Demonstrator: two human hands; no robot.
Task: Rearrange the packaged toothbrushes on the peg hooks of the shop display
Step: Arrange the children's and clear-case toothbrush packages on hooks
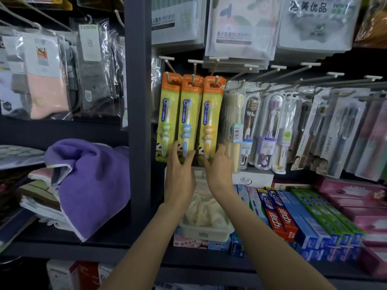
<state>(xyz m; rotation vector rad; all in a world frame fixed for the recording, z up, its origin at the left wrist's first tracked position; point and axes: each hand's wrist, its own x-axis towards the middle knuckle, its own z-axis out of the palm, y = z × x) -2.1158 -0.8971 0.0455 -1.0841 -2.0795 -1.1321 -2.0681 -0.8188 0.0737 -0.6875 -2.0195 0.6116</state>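
Three children's toothbrush packs with orange tops hang side by side on peg hooks: a green one (167, 116), a blue one (187, 118) and a yellow one (209, 120). My left hand (180, 174) holds the bottom of the blue pack, thumb on one side and fingers on the other. My right hand (218, 170) touches the lower edge of the yellow pack, with the fingers reaching up beside it. To the right, clear-cased adult toothbrushes (270, 130) hang on further pegs (278, 69).
A dark upright post (137, 101) stands left of the packs. Toothpaste boxes (280, 214) and a white tray (205, 233) lie on the shelf below. Purple towels (90, 181) are stacked at the left, bagged socks (50, 80) above them, towel packs (236, 28) overhead.
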